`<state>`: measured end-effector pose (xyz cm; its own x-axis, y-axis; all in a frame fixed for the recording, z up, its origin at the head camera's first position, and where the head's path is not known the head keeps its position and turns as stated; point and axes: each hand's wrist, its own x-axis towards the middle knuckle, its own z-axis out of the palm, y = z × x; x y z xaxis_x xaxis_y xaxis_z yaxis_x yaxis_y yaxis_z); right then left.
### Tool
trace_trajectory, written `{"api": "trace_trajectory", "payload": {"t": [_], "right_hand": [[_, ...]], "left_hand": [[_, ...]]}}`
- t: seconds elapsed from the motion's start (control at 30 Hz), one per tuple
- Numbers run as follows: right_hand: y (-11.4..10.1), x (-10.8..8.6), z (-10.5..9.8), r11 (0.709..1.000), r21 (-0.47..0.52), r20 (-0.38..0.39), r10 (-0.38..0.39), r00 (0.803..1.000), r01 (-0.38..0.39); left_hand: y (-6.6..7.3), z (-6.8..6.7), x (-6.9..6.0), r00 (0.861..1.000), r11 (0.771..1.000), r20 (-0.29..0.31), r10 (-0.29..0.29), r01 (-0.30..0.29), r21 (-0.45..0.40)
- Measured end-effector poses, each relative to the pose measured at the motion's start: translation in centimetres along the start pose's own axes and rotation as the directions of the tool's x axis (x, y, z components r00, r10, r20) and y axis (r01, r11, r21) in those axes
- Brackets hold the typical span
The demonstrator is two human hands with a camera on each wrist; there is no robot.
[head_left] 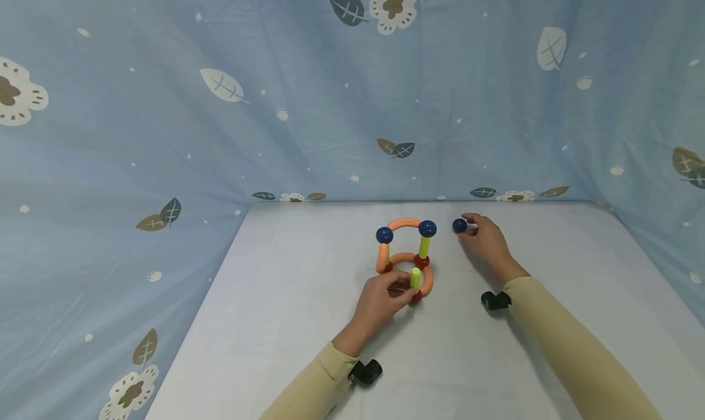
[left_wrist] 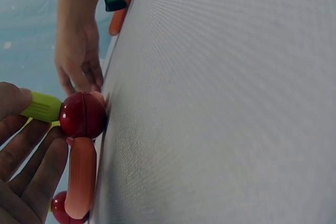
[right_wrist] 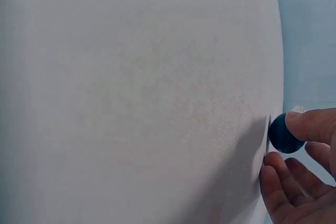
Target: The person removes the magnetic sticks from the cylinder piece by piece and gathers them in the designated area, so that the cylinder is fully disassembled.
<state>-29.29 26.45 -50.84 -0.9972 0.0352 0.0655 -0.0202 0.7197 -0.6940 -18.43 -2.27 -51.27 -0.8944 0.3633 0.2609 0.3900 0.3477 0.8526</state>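
A person's left hand (head_left: 379,297) reaches in from the near left, its forearm slanting far and to the right. Thumb and forefinger pinch a short, upright yellow-green rod (head_left: 415,278), whose lower end meets a glossy red ball (head_left: 417,297); the other fingers extend beside it. This rod stands at the near side of a small frame of balls, straight yellow-green rods and curved orange bars (head_left: 404,223), at the middle of a white table (head_left: 292,279).

The right hand (head_left: 486,242) reaches from the near right, forearm angled far and to the left. Its thumb and fingertips grip a glossy dark blue ball (head_left: 459,225), to the right of the frame and apart from it. Whether this ball touches the table is hard to tell.
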Motion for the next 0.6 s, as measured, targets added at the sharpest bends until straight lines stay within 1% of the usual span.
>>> {"api": "trace_trajectory", "payload": {"t": [0.13, 0.33, 0.6], "right_hand": [[0.0, -0.5, -0.2, 1.000, -0.023, 0.009, -0.004, 1.000, 0.004], [-0.3, -1.4, -0.3, 0.999, -0.014, 0.046, 0.045, 0.998, -0.044], [-0.6, -3.0, -0.5, 0.999, -0.043, 0.097, 0.023, 0.995, -0.019]], "left_hand": [[-0.1, 0.0, 0.0, 1.000, 1.000, -0.002, 0.000, 0.000, -0.005], [-0.2, 0.1, 0.0, 1.000, 1.000, 0.000, -0.001, 0.001, -0.001], [0.0, 0.0, -0.1, 1.000, 1.000, 0.004, -0.005, 0.005, 0.002]]}}
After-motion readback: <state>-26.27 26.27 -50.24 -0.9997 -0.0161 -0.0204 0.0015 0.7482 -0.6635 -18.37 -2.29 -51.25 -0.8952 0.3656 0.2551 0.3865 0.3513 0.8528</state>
